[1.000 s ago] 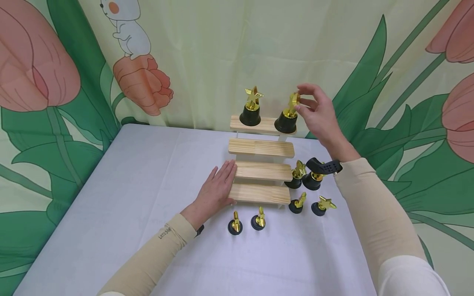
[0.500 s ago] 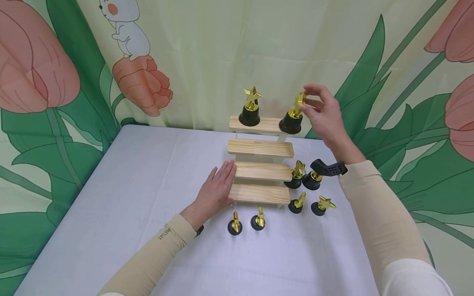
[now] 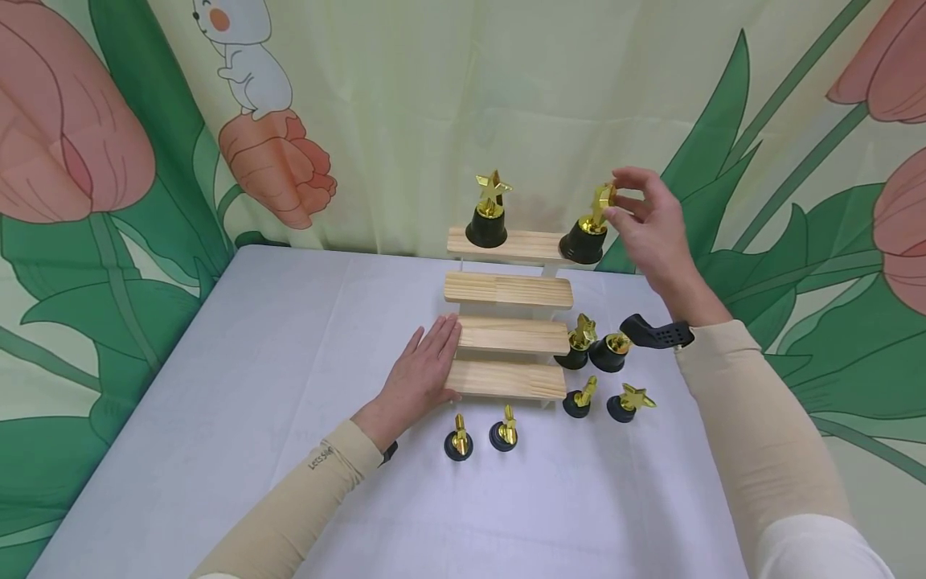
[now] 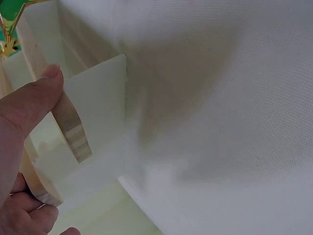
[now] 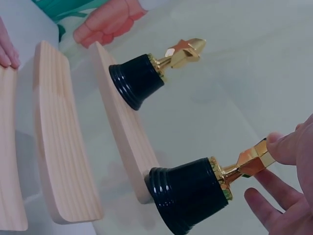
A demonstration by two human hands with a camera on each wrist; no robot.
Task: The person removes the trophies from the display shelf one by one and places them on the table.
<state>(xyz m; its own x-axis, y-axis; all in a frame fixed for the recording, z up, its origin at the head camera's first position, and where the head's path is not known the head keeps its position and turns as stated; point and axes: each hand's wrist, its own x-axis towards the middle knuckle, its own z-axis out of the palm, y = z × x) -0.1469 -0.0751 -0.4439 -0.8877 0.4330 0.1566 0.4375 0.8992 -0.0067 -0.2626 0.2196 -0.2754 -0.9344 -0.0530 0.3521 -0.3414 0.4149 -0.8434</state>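
My right hand pinches the gold star top of a small trophy between thumb and fingers. The trophy's black base tilts at the right end of the top shelf, partly beyond it. On the same shelf, a second star trophy stands upright to the left. My left hand rests with straight fingers against the left side of the tiered wooden display stand. In the left wrist view, its thumb lies on one shelf edge and the fingers touch the end of another shelf.
Right of the stand are several more trophies, including a star trophy and one with a black base near the wristband. Two small trophies, a left one and a right one, stand in front. A printed curtain hangs behind the white-covered table.
The right hand has moved the pinched trophy rightward along the top shelf, to its right end and partly past it. The left hand has stayed on the stand.
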